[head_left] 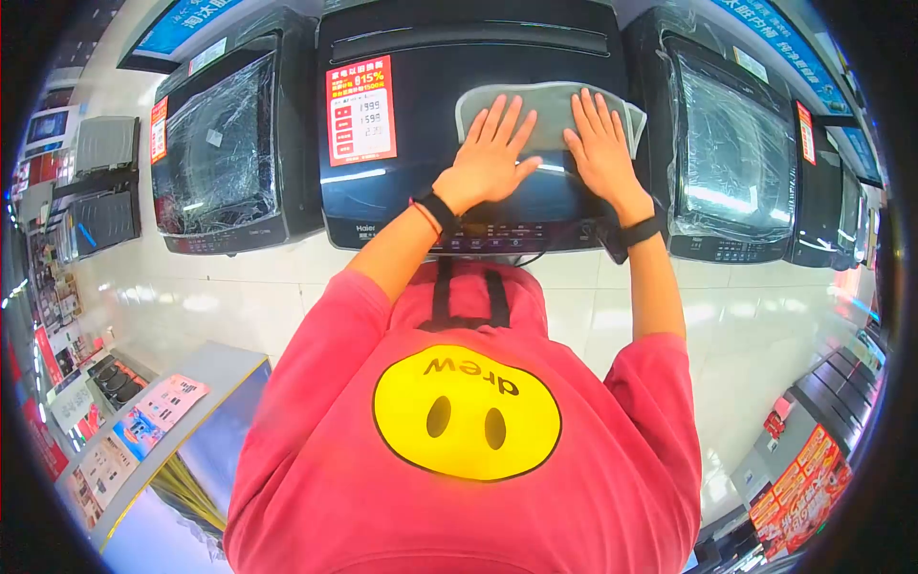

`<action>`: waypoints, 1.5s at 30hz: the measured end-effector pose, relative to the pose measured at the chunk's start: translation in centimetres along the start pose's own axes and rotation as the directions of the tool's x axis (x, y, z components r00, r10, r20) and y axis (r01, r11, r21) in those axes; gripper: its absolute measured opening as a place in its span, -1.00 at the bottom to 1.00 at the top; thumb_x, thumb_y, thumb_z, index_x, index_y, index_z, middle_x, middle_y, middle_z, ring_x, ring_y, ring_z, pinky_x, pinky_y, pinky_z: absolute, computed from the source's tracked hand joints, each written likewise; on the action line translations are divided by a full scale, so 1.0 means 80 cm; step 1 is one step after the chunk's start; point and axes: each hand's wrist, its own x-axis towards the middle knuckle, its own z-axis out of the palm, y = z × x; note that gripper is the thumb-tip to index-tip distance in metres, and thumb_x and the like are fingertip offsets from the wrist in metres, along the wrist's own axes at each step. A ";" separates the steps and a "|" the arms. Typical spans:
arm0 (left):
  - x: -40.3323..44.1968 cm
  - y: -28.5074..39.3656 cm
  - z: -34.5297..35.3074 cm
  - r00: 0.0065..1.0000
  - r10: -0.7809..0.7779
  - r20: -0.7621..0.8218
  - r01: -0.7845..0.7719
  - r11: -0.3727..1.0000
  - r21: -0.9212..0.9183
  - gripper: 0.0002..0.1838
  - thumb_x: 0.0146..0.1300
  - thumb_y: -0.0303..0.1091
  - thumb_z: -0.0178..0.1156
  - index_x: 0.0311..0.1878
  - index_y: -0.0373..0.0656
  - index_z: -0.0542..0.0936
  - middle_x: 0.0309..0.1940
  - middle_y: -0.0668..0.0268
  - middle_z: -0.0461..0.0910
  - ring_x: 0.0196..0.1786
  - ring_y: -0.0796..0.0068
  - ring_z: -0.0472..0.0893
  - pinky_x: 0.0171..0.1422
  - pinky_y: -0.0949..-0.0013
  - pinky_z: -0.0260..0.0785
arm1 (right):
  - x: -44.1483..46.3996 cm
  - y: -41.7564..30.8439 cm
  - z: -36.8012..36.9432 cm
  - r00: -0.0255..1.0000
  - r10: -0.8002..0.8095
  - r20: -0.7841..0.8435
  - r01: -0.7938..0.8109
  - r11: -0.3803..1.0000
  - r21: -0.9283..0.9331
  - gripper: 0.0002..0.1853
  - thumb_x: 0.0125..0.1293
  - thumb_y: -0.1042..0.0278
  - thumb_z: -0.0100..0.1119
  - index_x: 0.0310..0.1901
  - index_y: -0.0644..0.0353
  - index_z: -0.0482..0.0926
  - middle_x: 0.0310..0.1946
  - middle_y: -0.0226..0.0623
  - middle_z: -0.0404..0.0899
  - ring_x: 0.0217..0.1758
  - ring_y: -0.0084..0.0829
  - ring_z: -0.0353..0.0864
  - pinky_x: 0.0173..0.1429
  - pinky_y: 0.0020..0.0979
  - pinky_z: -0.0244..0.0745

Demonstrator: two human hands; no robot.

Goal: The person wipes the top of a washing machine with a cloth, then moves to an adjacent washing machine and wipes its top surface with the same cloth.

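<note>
A grey cloth [552, 117] with a pale edge lies spread on the dark, glossy lid of a top-loading washing machine [459, 105]. My left hand [496, 148] rests on the cloth's left part, fingers stretched out and a little apart, the palm reaching past its lower edge. Flat on the right part lies my right hand [602, 143], its fingers also extended. Neither hand grips the cloth. To the left of my left hand, a red and white price sign [361, 110] is stuck on the lid. The control panel [516, 232] runs along the machine's front edge.
Close on the left stands another washing machine [220, 143] with plastic film over its lid. A similar film-covered washing machine [732, 143] is on the right. Pale floor tiles [287, 287] stretch below. Behind on the left is a display counter [182, 421] with leaflets.
</note>
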 end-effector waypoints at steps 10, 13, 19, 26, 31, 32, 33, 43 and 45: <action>0.004 0.000 -0.010 0.998 0.060 -0.026 -0.060 0.998 0.024 -0.14 0.76 0.25 0.00 0.87 -0.07 0.16 0.89 -0.12 -0.04 0.91 -0.25 -0.09 0.92 -0.26 -0.18 | -0.021 -0.023 -0.014 0.992 0.025 -0.121 -0.021 0.999 0.038 -0.38 0.73 0.11 0.16 0.67 0.21 0.45 0.73 -0.06 0.39 0.82 0.07 0.28 0.83 0.14 0.13; -0.047 0.035 -0.023 0.997 0.048 0.056 -0.047 0.999 -0.024 -0.14 0.74 0.21 0.05 0.86 -0.11 0.18 0.88 -0.13 -0.03 0.91 -0.25 -0.07 0.91 -0.26 -0.17 | -0.075 -0.059 -0.041 0.997 0.077 -0.027 -0.074 0.994 0.085 -0.35 0.71 0.15 0.19 0.69 0.22 0.41 0.76 -0.06 0.33 0.84 0.07 0.23 0.85 0.15 0.09; -0.109 0.091 -0.022 0.985 -0.009 0.174 0.023 0.997 -0.080 -0.10 0.73 0.25 0.04 0.89 -0.08 0.12 0.91 -0.12 -0.11 0.93 -0.22 -0.17 0.92 -0.28 -0.26 | -0.147 -0.094 -0.066 0.978 0.162 0.133 -0.182 0.972 0.147 -0.33 0.72 0.18 0.17 0.73 0.21 0.36 0.81 -0.07 0.24 0.89 0.04 0.11 0.88 0.14 0.01; -0.065 0.062 -0.019 0.972 0.021 0.233 0.004 0.995 -0.103 -0.10 0.76 0.27 -0.03 0.91 -0.05 0.05 0.91 -0.12 -0.19 0.94 -0.24 -0.24 0.92 -0.29 -0.30 | -0.086 -0.049 -0.052 0.994 0.073 0.078 -0.082 0.990 0.112 -0.33 0.72 0.14 0.17 0.72 0.22 0.36 0.79 -0.07 0.27 0.87 0.03 0.16 0.87 0.14 0.06; 0.016 0.014 -0.003 0.988 0.022 0.151 -0.017 0.999 -0.034 -0.07 0.75 0.33 -0.07 0.91 -0.04 0.02 0.91 -0.15 -0.22 0.94 -0.25 -0.27 0.93 -0.27 -0.32 | -0.002 0.009 -0.022 0.999 -0.029 -0.038 0.030 0.999 0.043 -0.35 0.75 0.05 0.12 0.72 0.15 0.39 0.78 -0.11 0.32 0.86 -0.01 0.19 0.87 0.10 0.06; 0.033 0.007 -0.008 0.985 0.002 0.174 0.002 1.000 -0.026 -0.07 0.75 0.35 -0.09 0.92 -0.03 0.01 0.91 -0.15 -0.22 0.94 -0.25 -0.27 0.93 -0.26 -0.34 | 0.013 0.020 -0.013 0.998 -0.029 -0.058 0.032 0.999 0.041 -0.35 0.76 0.02 0.09 0.72 0.12 0.39 0.78 -0.12 0.32 0.86 -0.01 0.21 0.87 0.10 0.06; 0.048 -0.001 -0.012 0.980 -0.021 0.195 0.025 1.000 -0.014 -0.06 0.76 0.37 -0.14 0.92 -0.02 -0.01 0.92 -0.14 -0.25 0.94 -0.23 -0.29 0.94 -0.23 -0.38 | 0.028 0.029 -0.005 0.996 -0.036 -0.076 0.038 0.999 0.033 -0.35 0.76 0.01 0.09 0.73 0.10 0.39 0.78 -0.13 0.32 0.86 -0.01 0.20 0.88 0.10 0.05; 0.066 -0.034 -0.022 1.000 0.007 0.008 -0.008 0.996 0.083 -0.20 0.82 0.27 -0.17 0.89 0.03 0.13 0.91 -0.09 -0.08 0.93 -0.19 -0.13 0.94 -0.19 -0.24 | 0.066 0.027 0.020 0.985 -0.016 -0.174 0.014 1.000 -0.014 -0.35 0.76 -0.06 0.08 0.69 0.13 0.45 0.76 -0.09 0.36 0.85 0.01 0.24 0.87 0.10 0.06; 0.039 -0.022 -0.022 0.999 0.010 -0.050 -0.005 0.996 0.087 -0.24 0.81 0.21 -0.09 0.86 0.00 0.22 0.88 -0.11 0.02 0.91 -0.21 -0.01 0.92 -0.20 -0.13 | 0.043 0.006 0.011 0.985 -0.031 -0.172 0.033 0.999 0.007 -0.35 0.73 -0.03 0.14 0.66 0.19 0.48 0.75 -0.06 0.37 0.83 0.05 0.26 0.86 0.13 0.09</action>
